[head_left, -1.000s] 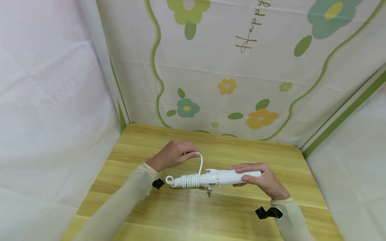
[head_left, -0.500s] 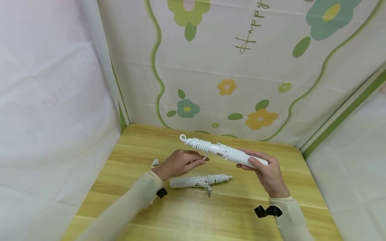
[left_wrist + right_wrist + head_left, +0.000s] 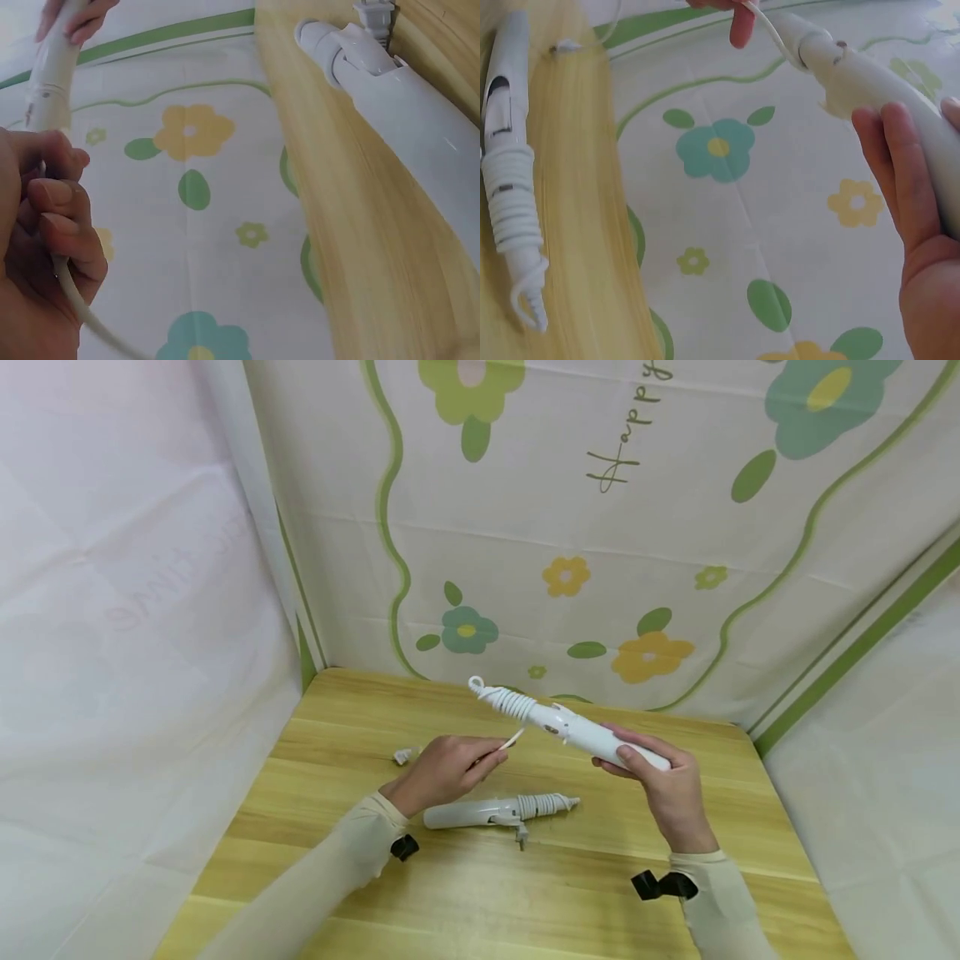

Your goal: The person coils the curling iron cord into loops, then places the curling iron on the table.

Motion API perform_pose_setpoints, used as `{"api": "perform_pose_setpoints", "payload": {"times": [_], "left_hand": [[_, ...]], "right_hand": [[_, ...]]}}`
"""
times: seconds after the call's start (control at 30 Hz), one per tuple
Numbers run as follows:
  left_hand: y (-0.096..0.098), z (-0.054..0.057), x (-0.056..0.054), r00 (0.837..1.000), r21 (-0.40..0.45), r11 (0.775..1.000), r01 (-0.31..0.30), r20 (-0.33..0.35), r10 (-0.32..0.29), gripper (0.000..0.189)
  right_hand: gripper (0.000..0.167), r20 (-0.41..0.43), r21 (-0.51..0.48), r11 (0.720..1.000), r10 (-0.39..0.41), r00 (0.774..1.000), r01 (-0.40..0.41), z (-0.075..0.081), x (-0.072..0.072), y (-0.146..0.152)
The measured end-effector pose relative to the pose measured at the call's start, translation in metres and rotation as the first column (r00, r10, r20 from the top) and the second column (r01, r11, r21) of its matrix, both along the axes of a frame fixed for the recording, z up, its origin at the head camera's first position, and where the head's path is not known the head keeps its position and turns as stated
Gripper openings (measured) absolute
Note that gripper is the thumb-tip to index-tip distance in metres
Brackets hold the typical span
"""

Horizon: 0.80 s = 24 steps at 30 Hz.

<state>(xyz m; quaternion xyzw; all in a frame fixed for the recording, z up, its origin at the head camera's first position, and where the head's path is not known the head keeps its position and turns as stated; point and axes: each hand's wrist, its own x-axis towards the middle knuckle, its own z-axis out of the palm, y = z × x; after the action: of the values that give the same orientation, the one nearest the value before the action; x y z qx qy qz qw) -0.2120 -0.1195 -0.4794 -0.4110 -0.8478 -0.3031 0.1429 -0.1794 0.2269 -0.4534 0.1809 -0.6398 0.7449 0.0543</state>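
Note:
My right hand grips a white wand-shaped curling iron by its smooth barrel end, holding it tilted above the table. White cord coils wrap its handle, which points up and to the left. Between thumb and fingers, my left hand pinches the loose stretch of the power cord; in the left wrist view the cord trails out below the fingers. The cord's plug shows just past the left wrist. A second white curling iron, its cord neatly wound, lies on the wood below.
The second iron's plug sticks out toward the front from its middle. The wooden table is bounded by a printed fabric wall at the back, with pale fabric sides left and right.
The right hand has raised the held iron off the table and tilted its handle end upward, uncovering the second iron. The left hand moved slightly, still holding the cord; the plug came into view.

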Motion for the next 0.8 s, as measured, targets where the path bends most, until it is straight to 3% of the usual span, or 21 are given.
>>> {"api": "perform_pose_setpoints", "payload": {"times": [0.13, 0.3, 0.53, 0.67, 0.8], "left_hand": [[-0.001, 0.000, 0.003, 0.999, -0.005, 0.999, -0.043, 0.001, 0.043, 0.013], [-0.004, 0.008, 0.003, 0.997, -0.009, 0.997, -0.077, -0.024, 0.077, 0.014], [-0.010, 0.024, -0.003, 0.987, -0.018, 0.998, -0.062, -0.151, 0.058, 0.009], [-0.012, 0.030, -0.008, 0.975, -0.044, 0.999, -0.029, -0.223, 0.018, 0.009], [-0.013, 0.031, -0.012, 0.969, -0.077, 0.997, 0.000, -0.245, -0.019, 0.009]], "right_hand": [[0.035, 0.026, -0.023, 0.994, -0.110, 0.994, 0.111, -0.006, -0.005, 0.006], [0.037, 0.055, 0.005, 0.992, -0.126, 0.991, 0.126, -0.017, -0.007, 0.010], [0.036, 0.089, 0.186, 0.982, 0.006, 0.996, -0.023, -0.026, -0.003, 0.010], [0.033, 0.101, 0.255, 0.961, 0.086, 0.991, -0.110, -0.028, 0.000, 0.008], [0.031, 0.122, 0.296, 0.934, 0.171, 0.978, -0.201, -0.029, 0.004, 0.007]]}}
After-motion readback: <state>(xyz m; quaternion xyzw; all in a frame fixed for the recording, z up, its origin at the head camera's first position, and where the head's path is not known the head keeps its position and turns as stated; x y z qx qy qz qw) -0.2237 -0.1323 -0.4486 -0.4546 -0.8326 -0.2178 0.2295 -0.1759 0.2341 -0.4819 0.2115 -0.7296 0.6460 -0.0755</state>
